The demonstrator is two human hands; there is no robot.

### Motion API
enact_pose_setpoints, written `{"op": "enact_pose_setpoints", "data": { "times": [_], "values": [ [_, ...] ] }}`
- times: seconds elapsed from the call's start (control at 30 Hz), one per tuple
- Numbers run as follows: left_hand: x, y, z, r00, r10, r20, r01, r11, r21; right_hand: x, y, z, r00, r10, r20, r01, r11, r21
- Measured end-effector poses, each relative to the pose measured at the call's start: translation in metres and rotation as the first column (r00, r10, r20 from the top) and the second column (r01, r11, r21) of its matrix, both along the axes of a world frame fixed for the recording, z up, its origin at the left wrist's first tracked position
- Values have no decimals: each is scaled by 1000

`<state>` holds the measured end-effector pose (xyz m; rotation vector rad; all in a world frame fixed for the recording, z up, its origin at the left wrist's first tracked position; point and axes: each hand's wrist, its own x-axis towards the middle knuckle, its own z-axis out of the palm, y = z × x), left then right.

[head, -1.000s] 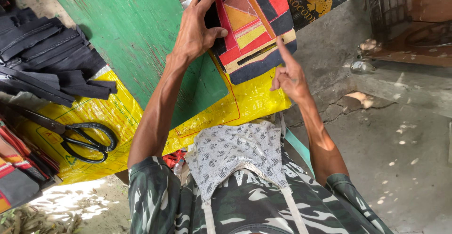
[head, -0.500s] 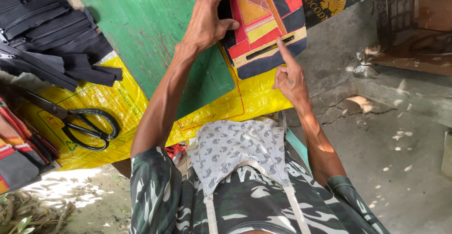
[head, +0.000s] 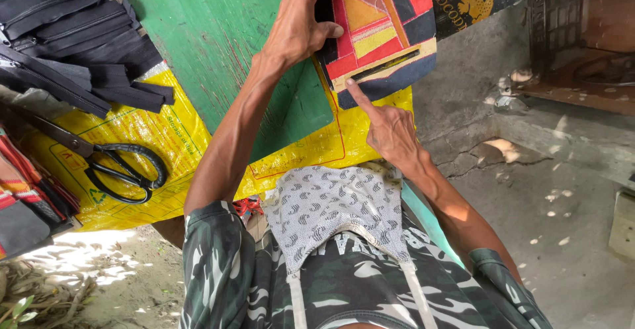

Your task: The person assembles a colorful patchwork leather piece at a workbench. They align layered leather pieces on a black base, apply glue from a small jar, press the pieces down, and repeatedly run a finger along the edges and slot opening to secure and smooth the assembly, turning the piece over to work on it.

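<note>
While left hand [head: 297,28] pins patchwork piece [head: 380,28], right hand [head: 390,130] fingers its btm edge.

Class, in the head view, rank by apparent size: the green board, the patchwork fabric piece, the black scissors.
1. green board
2. patchwork fabric piece
3. black scissors

The top edge crops the board and fabric, so both look smaller than they are.

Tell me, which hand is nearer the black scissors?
Left. The left hand grips the patchwork piece on the side toward the scissors; the right hand points from farther right.

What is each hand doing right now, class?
Left hand: closed, gripping the patchwork fabric piece.
Right hand: holds nothing, index finger pointing at the fabric's lower edge.
</note>
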<state>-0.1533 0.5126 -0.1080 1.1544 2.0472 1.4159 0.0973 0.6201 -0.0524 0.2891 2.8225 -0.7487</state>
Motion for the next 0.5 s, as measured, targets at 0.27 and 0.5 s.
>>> {"op": "enact_pose_setpoints", "data": {
  "times": [0.27,0.5],
  "values": [
    [-2,0,0,1000,-18,8,18,999,-38,-2,-1,-4,999,26,-48,-24,999,40],
    [-2,0,-1,1000,-14,-15,14,1000,27,3,2,-4,997,42,-62,-41,999,22]
  ]
}}
